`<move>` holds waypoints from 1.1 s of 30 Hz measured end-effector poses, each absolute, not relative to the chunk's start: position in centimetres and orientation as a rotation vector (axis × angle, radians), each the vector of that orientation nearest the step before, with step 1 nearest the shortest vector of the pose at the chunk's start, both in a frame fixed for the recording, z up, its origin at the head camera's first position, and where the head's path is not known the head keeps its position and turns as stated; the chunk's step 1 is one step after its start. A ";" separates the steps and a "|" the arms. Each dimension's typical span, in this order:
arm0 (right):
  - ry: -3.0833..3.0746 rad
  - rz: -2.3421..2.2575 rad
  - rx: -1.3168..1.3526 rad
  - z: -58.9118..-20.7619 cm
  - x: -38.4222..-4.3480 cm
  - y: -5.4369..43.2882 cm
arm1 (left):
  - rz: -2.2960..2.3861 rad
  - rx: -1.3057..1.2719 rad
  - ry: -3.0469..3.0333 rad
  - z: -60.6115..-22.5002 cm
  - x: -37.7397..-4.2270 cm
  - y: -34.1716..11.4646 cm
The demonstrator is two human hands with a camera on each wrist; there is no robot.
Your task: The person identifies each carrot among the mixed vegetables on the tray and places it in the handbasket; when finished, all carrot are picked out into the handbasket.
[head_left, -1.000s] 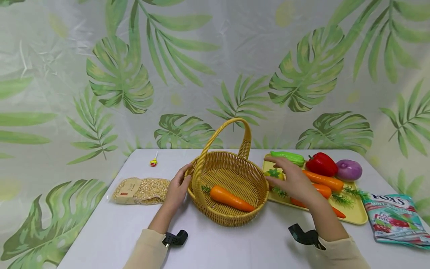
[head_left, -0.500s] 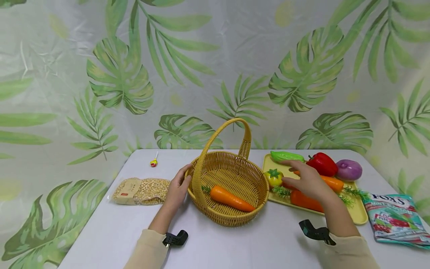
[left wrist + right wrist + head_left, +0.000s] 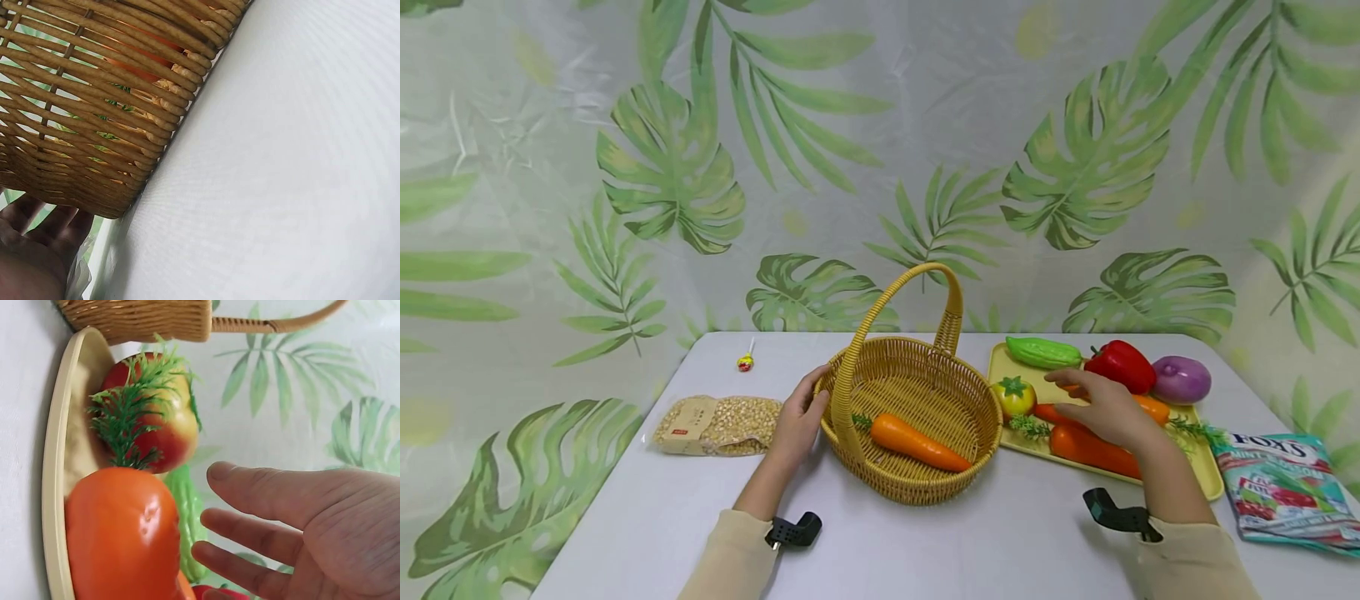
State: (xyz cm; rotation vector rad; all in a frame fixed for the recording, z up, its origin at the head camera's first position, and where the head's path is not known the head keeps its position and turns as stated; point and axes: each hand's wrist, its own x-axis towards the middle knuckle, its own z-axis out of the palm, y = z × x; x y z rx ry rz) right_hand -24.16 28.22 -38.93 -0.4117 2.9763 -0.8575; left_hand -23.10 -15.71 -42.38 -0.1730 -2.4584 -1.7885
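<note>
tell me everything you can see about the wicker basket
The wicker basket is golden-brown and rounded, seemingly woven rattan, with gaps in its weave. A tall wrapped handle arches over it. It stands upright on the white tabletop, between the bag of kernels and the yellow tray; whether it touches the tray is unclear. One carrot lies inside. The left hand rests against its left side.
</note>
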 end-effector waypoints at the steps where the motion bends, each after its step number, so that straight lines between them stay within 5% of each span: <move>1: 2.970 -0.861 -0.412 -39.0 -24.1 28.3 | -1.786 -0.173 -2.461 -42.5 -23.2 -15.7; 16: 2.938 -0.860 -0.380 -41.3 -24.9 30.5 | -1.776 -0.202 -2.400 -46.1 -25.5 -16.4; 23: 2.936 -0.810 -0.326 -42.0 -25.2 31.2 | -1.799 -0.181 -2.449 -42.6 -23.3 -15.7; 33: 2.934 -0.763 -0.269 -41.7 -25.0 31.0 | -1.797 -0.183 -2.446 -42.5 -23.2 -15.7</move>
